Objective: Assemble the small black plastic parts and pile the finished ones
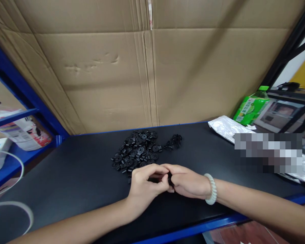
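Blue-edged tabletop spreads around left hand and right hand, their fingers clamped on a black piece.

The premises present as a workshop. Supporting evidence: a black-topped bench with blue metal edging at six o'clock, a loose heap of small black parts at seven, corrugated cardboard sheeting toward eleven, and blue metal racking at nine.
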